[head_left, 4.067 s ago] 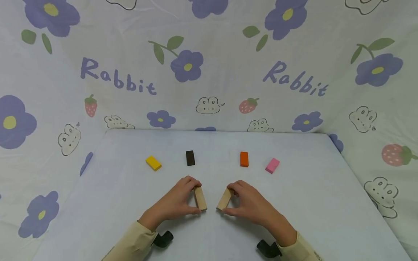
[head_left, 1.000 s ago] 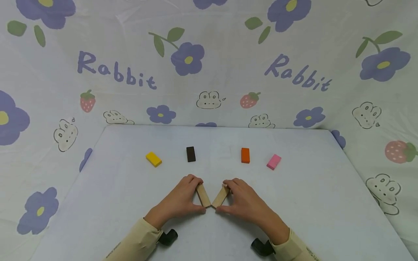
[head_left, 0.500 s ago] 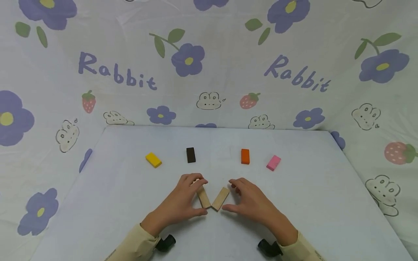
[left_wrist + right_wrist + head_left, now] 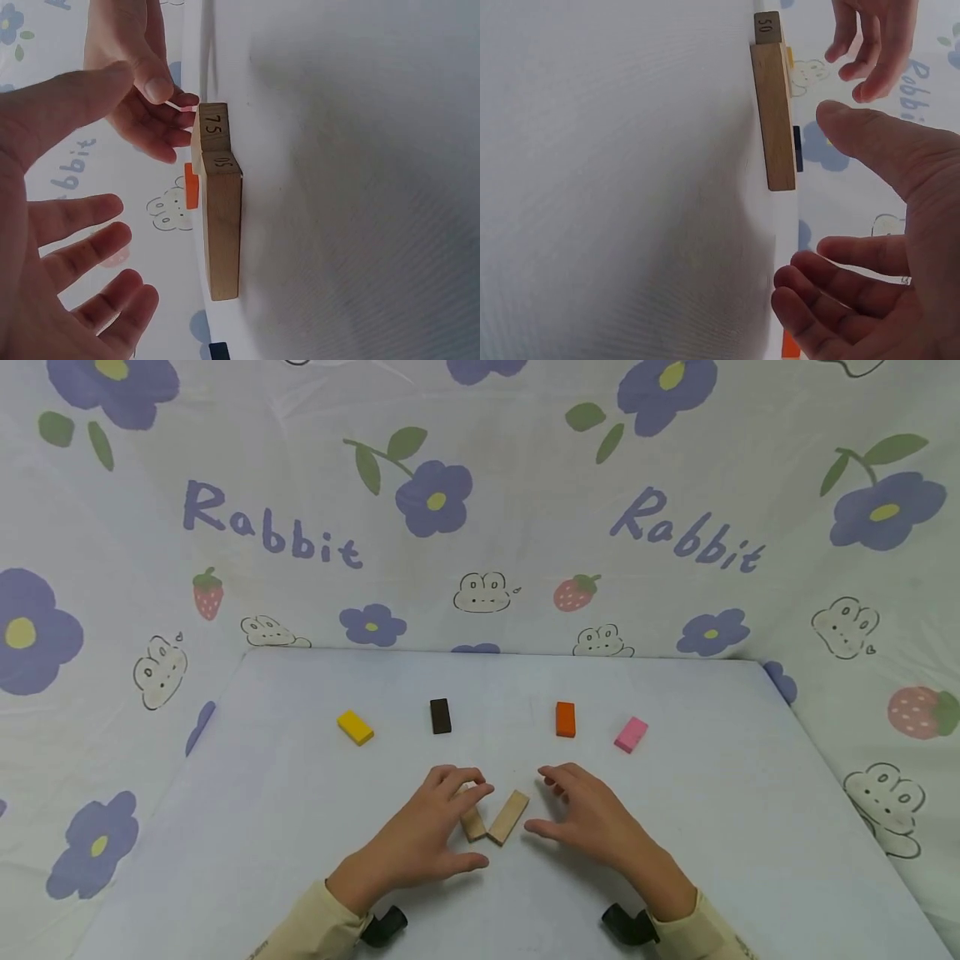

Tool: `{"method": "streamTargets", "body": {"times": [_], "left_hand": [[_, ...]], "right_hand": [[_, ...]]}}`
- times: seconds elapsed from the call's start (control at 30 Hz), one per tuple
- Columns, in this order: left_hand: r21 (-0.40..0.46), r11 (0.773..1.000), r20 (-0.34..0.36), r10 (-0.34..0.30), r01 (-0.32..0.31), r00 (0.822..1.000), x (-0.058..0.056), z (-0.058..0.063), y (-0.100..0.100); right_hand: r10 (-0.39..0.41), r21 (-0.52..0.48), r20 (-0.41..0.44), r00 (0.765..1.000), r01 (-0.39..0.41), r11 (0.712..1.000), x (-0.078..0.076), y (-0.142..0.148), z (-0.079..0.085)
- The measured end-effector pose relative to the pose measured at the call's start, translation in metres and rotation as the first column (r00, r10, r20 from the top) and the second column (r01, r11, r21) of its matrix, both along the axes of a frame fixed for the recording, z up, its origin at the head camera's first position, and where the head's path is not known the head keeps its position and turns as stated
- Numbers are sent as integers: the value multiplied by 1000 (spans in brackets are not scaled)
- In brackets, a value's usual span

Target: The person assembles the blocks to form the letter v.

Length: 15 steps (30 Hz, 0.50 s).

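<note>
Two plain wooden blocks lie on the white table in a V, their near ends touching or almost so: the left block (image 4: 473, 825) and the right block (image 4: 508, 817). Numbers mark their ends, seen in the left wrist view as 75 on the right block (image 4: 214, 127) and 05 or 50 on the left block (image 4: 223, 232). Above the left block is my left hand (image 4: 420, 831), fingers and thumb spread, hiding its far end. Right of the other block hovers my right hand (image 4: 600, 822), thumb apart from loosely bent fingers. Neither hand holds anything.
Farther back on the table lie a yellow block (image 4: 356, 727), a black block (image 4: 440, 716), an orange block (image 4: 566, 719) and a pink block (image 4: 632, 735). A printed cloth (image 4: 517, 485) hangs behind the table and along both sides.
Both hands gripped the wooden blocks and brought them together into the V. Since then they have let go; the right hand has drawn off to the right, and the left hand's fingers have spread.
</note>
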State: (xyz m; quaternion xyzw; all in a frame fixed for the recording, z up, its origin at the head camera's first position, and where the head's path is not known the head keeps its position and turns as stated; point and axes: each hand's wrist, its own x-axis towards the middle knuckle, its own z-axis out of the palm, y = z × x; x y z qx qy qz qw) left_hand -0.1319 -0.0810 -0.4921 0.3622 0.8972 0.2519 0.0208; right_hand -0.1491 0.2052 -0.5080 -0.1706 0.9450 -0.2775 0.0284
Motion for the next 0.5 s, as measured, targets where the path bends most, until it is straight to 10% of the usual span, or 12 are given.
{"method": "streamTargets", "body": {"times": [0.5], "left_hand": [[-141,981,-54,-139,130,989,16,-7,13]], "right_hand": [[28,-44,-63,998,-31,999,-1,12,-3]]}}
